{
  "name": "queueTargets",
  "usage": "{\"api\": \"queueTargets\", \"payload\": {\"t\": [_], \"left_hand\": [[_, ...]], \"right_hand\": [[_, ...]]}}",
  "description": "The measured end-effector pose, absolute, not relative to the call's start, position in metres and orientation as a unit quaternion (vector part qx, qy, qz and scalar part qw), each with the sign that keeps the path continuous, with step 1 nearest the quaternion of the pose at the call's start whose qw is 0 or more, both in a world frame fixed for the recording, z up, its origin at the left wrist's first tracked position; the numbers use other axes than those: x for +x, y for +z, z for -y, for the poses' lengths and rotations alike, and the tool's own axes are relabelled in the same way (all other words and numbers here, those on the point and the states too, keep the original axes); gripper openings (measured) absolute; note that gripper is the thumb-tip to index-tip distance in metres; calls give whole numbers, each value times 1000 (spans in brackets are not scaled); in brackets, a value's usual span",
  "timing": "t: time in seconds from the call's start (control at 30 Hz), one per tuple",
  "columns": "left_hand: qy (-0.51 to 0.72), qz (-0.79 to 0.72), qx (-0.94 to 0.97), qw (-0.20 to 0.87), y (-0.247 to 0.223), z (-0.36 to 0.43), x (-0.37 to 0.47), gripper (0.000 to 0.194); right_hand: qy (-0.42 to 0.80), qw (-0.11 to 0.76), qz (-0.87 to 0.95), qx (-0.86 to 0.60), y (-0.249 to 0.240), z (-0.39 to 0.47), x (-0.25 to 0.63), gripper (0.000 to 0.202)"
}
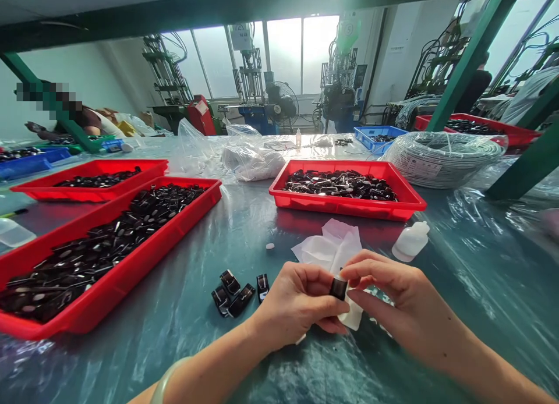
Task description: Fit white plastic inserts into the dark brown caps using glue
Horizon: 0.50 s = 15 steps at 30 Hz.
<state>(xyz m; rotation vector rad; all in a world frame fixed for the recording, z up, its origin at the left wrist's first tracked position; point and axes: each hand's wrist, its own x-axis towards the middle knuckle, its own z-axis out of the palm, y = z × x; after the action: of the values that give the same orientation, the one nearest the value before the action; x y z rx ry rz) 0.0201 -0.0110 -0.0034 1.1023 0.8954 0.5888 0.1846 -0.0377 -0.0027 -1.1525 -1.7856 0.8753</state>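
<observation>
Between the thumb and fingers of my left hand [292, 305] is a small glossy black plastic part [338, 288], standing roughly upright. My right hand [399, 302] meets it from the other side, fingertips at its upper end and thumb near its right face. Behind and beneath the hands lies thin white tissue paper [327, 247], partly covered by them. Several similar black parts [231, 293] rest loose on the table left of my left hand. A small white piece [270, 246] lies farther back. Past my right hand is a small white plastic bottle [410, 241].
A long red tray [144, 255] full of black parts spans the left, another red tray [87, 191] behind it. A third red tray [345, 207] stands ahead, beside a wrapped cable coil [445, 159]. Plastic film covers the table. Green frame posts [476, 60] flank it.
</observation>
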Motion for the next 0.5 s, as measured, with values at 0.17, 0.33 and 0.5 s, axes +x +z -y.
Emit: {"api": "queueTargets", "payload": {"t": [0.17, 0.33, 0.5], "left_hand": [[270, -391, 469, 744, -5, 9, 19, 23], [282, -365, 462, 757, -8, 7, 18, 26], [273, -362, 455, 766, -6, 7, 18, 24]], "right_hand": [[488, 425, 607, -462, -7, 38, 184, 17], [574, 427, 546, -436, -7, 37, 183, 22], [580, 434, 532, -439, -7, 35, 182, 19]]}}
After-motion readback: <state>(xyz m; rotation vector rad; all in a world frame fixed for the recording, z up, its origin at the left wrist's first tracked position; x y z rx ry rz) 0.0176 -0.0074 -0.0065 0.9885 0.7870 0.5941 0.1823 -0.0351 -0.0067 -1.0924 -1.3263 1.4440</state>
